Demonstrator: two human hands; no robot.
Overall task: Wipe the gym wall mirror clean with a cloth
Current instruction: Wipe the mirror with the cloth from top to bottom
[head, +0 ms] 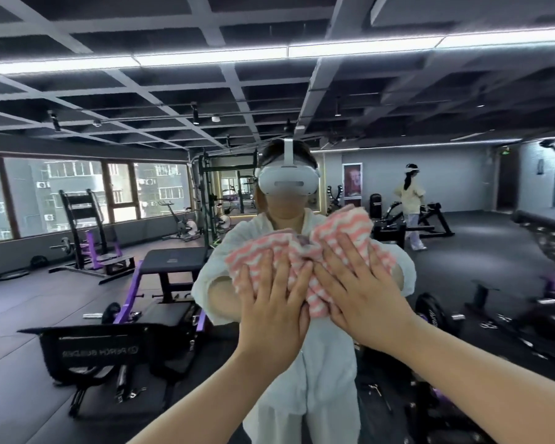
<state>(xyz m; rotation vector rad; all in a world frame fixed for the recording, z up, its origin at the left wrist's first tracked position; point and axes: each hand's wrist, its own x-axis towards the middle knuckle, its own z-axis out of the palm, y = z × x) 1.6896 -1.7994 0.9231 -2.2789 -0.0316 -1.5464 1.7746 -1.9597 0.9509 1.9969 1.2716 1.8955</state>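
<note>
Head view: the pink-striped cloth [305, 251] is pressed to the mirror [77, 283] by flat, spread left hand [271, 310] and right hand [362, 299]; streaks could be left if the bunched folds slip.

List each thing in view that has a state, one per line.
Pink-and-white striped cloth: bunched, pressed flat against the mirror under both hands.
Left hand: fingers straight, pressing the cloth.
Right hand: fingers spread, pressing the cloth.
Gym wall mirror: reflecting the gym and the person; any smears cannot be made out.
</note>
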